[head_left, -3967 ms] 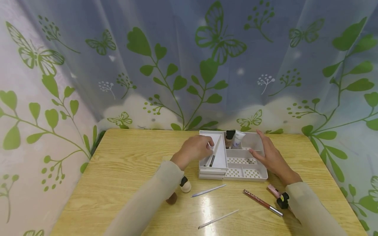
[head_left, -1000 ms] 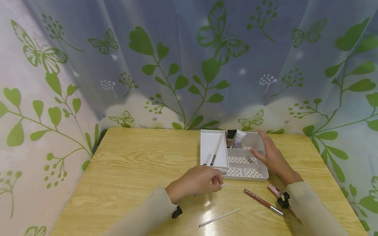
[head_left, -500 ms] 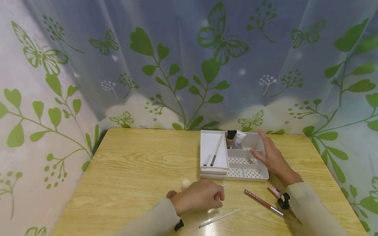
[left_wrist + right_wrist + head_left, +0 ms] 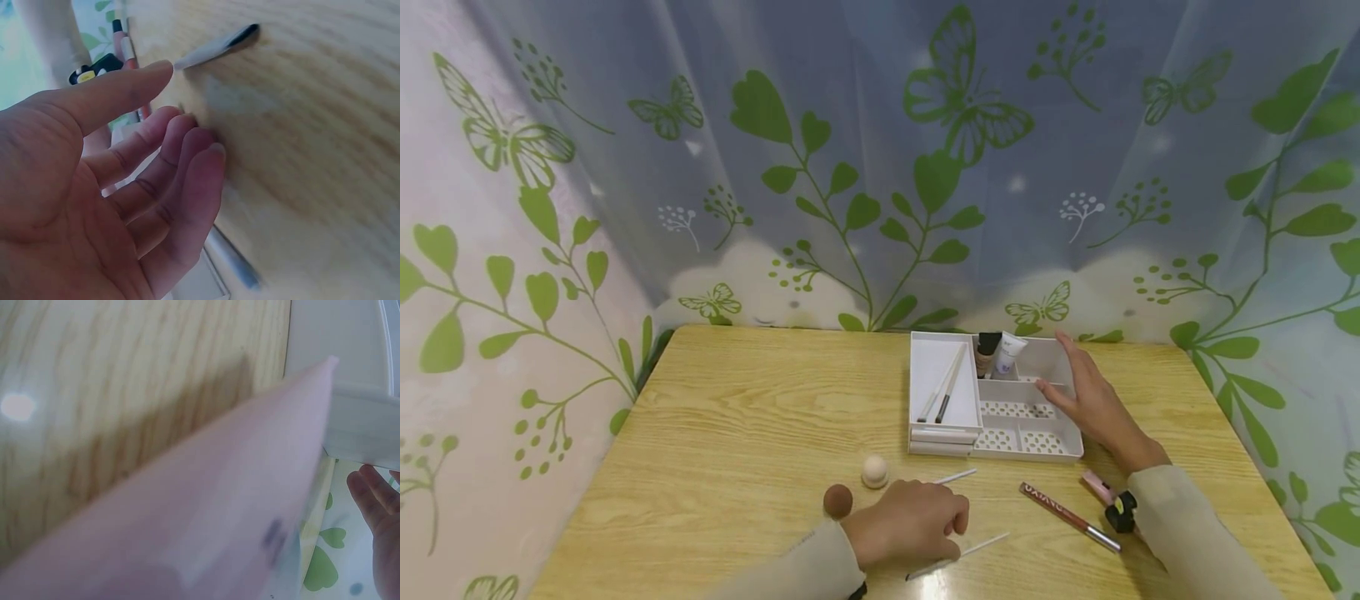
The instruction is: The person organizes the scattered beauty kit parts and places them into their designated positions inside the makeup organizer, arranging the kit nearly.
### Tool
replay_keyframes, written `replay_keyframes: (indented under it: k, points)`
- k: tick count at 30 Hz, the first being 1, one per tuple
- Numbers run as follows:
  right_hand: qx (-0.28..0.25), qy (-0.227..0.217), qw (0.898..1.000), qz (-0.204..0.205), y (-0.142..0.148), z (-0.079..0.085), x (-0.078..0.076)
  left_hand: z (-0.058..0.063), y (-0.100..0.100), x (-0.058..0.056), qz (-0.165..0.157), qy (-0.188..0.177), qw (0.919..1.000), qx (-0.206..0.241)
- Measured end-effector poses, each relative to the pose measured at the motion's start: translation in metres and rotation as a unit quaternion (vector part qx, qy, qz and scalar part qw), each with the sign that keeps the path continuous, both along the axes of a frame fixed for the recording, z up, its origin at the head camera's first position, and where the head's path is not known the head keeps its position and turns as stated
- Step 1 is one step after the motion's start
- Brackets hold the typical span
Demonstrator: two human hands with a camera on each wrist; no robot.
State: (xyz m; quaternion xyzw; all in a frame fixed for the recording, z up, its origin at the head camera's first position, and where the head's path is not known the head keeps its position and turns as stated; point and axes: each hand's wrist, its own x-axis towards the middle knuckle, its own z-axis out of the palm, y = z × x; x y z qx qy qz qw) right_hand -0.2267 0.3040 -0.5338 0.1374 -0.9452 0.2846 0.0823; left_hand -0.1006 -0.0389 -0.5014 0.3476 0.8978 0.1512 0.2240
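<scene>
My left hand [image 4: 913, 521] hangs low over the table with loosely bent fingers and nothing between them. Just past its thumb tip lies a thin pale brush [image 4: 219, 47] with a dark tip; the hand partly covers this brush [image 4: 988, 544] in the head view. Another thin white stick [image 4: 958, 477] lies behind the knuckles. My right hand [image 4: 1105, 412] rests at the right side of a white organizer [image 4: 1026, 457], fingers straight along the outside and thumb over the rim. Two brushes [image 4: 951, 383] lie in the organizer's left tray [image 4: 925, 367].
Two small tubes, one black-capped [image 4: 985, 354] and one white [image 4: 1007, 354], stand in the organizer. A cream ball-shaped piece [image 4: 874, 471] and a brown one [image 4: 838, 501] sit left. A brown lettered tube [image 4: 1060, 510] and pink tube [image 4: 1097, 486] lie near the right sleeve.
My left hand has left the organizer's tray and come forward, then moved down over the nearer brush, uncovering the two ball-shaped pieces. The right hand has stayed in place.
</scene>
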Motion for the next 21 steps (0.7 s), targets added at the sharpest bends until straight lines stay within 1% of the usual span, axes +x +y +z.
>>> replay_keyframes:
  k: [3,9,17,21]
  points:
    - [0.0,-0.005,1.0,-0.002,0.0002,0.0,0.0002,-0.0023,0.0007,0.0009,0.001,0.0,1.0,-0.004]
    - [0.001,-0.005,1.0,-0.002,0.0003,0.0001,0.0,-0.0028,0.0028,0.0038,-0.005,0.009,0.9999,-0.005]
    - [-0.006,-0.003,1.0,0.004,-0.0019,0.003,0.001,-0.0014,0.0052,0.0082,-0.018,0.041,0.9989,-0.011]
    - [-0.007,-0.003,1.0,0.004,-0.0022,0.0031,0.0009,-0.0017,0.0089,0.0086,-0.023,0.038,0.9987,-0.024]
